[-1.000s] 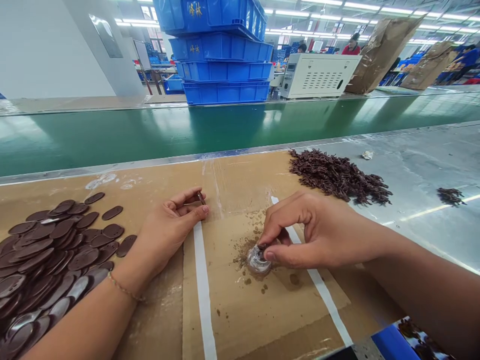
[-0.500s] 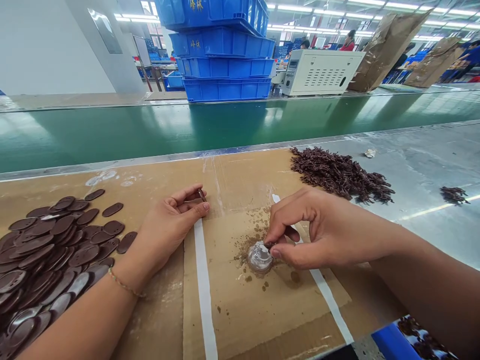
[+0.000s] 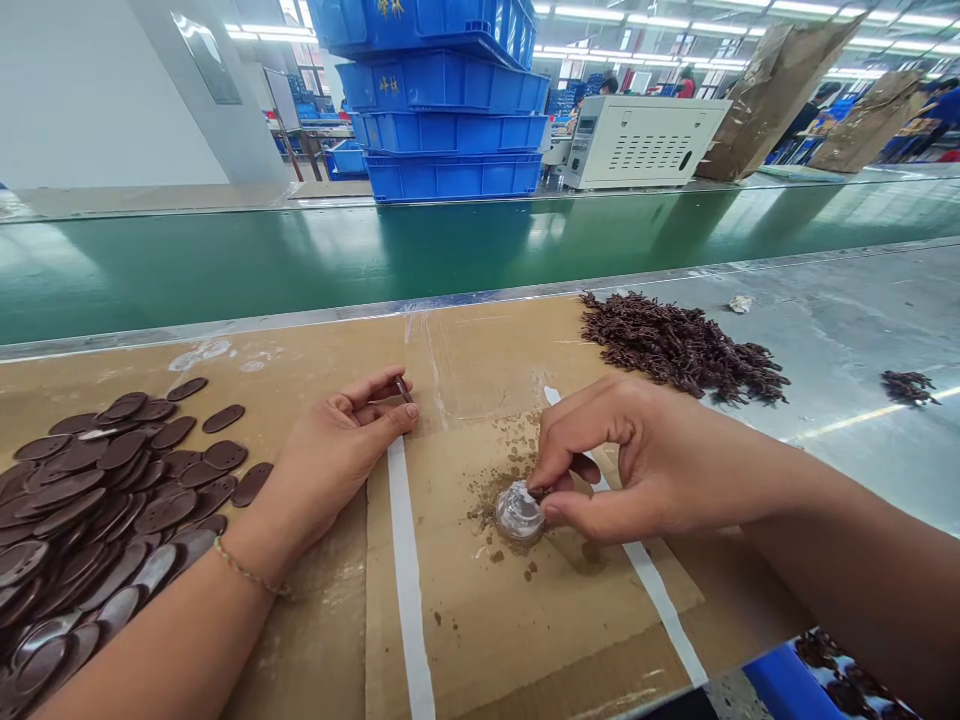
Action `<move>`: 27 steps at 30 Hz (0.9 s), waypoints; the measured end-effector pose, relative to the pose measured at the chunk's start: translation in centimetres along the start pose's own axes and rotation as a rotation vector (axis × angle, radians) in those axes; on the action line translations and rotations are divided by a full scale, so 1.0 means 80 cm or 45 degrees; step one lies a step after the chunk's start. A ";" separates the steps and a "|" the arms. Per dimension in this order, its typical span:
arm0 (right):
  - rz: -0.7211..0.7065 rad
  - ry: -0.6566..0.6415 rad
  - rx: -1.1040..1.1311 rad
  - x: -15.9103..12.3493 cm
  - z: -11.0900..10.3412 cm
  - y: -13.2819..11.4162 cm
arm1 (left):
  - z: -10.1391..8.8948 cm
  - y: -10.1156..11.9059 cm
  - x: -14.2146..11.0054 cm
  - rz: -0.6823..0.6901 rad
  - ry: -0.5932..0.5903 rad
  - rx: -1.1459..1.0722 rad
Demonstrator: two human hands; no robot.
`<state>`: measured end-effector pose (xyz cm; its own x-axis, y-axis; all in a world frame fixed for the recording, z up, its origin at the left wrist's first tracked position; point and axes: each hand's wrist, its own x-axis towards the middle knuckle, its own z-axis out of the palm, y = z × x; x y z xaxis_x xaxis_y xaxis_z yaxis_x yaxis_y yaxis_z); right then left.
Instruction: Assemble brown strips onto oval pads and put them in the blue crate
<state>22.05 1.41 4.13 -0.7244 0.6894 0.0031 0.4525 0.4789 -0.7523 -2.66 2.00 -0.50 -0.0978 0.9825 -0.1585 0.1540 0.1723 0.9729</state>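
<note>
At the lower right, the edge of a blue plastic bin [image 3: 787,685] is seen below a brown cardboard sheet [image 3: 480,625] marked by two white strips. At left, glossy dark brown flat ovals [image 3: 112,480] are heaped, some pierced by small holes. On the sheet, a round, clear, shiny dish [image 3: 517,514] smeared with white is ringed by brown spots. At its right rim, a small dark piece [image 3: 539,493], mostly hidden, is pinched between thumb and fingers of the right hand [image 3: 622,455]. A thin dark brown piece [image 3: 403,388], seen edge-on, is gripped by the curled left hand [image 3: 337,450]. Farther off, dark brown twig-like pieces [image 3: 679,345] are piled across cardboard and grey table [image 3: 862,300]. Beyond a green belt [image 3: 300,260], blue plastic crates [image 3: 450,130] are stacked; yellow characters, "峰林", are printed on the second from the top.
</note>
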 end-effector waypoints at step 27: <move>-0.190 0.430 0.848 0.014 0.030 -0.004 | 0.029 0.003 -0.060 0.159 -0.553 -0.463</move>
<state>19.84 0.75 2.79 -0.5064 0.8231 0.2570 -0.1250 0.2248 -0.9664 0.13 -2.49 0.13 0.3237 0.9460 -0.0185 -0.2166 0.0931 0.9718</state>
